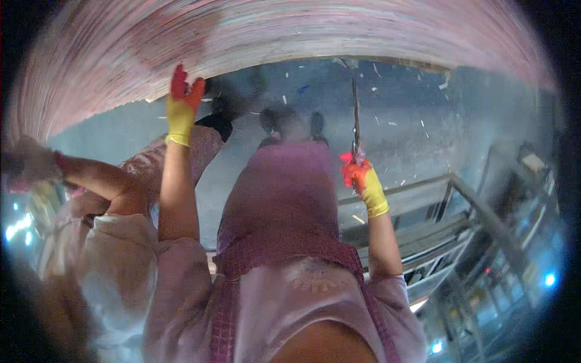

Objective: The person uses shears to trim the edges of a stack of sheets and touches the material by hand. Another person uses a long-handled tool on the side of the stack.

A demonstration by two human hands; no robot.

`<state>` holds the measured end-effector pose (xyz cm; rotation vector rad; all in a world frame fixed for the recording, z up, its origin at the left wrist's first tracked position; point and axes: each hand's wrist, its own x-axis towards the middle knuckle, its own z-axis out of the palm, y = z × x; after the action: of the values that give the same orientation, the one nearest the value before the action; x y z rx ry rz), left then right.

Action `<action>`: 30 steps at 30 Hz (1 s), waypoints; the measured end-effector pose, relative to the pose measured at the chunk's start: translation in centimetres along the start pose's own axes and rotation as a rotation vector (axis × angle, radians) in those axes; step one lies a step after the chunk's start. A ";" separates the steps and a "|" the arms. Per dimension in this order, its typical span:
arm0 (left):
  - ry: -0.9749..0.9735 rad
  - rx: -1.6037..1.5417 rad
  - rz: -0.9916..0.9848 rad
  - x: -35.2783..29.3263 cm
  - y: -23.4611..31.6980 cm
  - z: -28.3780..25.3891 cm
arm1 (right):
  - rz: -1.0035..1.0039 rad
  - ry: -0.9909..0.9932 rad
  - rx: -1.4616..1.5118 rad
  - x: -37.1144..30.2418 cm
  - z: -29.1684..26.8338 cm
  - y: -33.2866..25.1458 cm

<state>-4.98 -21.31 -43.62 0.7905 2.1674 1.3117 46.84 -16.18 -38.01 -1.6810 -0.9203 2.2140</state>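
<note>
No packages, labels, signs or screens can be made out — the picture is too blurred.

A grey floor (417,127) strewn with pale scraps (387,123) is seen across the upper middle of the frame. A metal rack (460,209) with slanted bars is set at right. A co-worker's bare arm (91,175) is extended toward the left edge. Blue lights (549,279) are noted lower right.

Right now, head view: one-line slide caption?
Gloved left hand reaches toward pink stacked sheets; gloved right hand grips a thin blade.
</note>
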 end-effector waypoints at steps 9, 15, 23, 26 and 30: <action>-0.082 0.238 -0.449 -14.7 -10.4 4.0 | 0.389 -0.130 -0.542 13.9 -3.3 3.7; -0.082 0.317 -0.676 -21.2 -18.2 10.9 | 0.538 -0.246 -0.166 18.8 -1.5 6.9; -0.372 0.446 -0.756 -17.7 -34.2 27.4 | 0.306 -0.022 -0.149 21.3 -6.8 14.9; -0.332 0.522 -0.685 -15.3 -40.6 33.8 | 0.317 0.081 -0.340 22.7 -12.5 18.0; -0.283 0.631 -0.447 -11.7 -48.8 39.8 | 0.470 0.263 -0.260 23.3 -19.0 22.8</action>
<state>18.64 -22.87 -103.15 0.6043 2.3439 0.2716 61.32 -15.31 -72.81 -2.4565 -0.8399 2.1197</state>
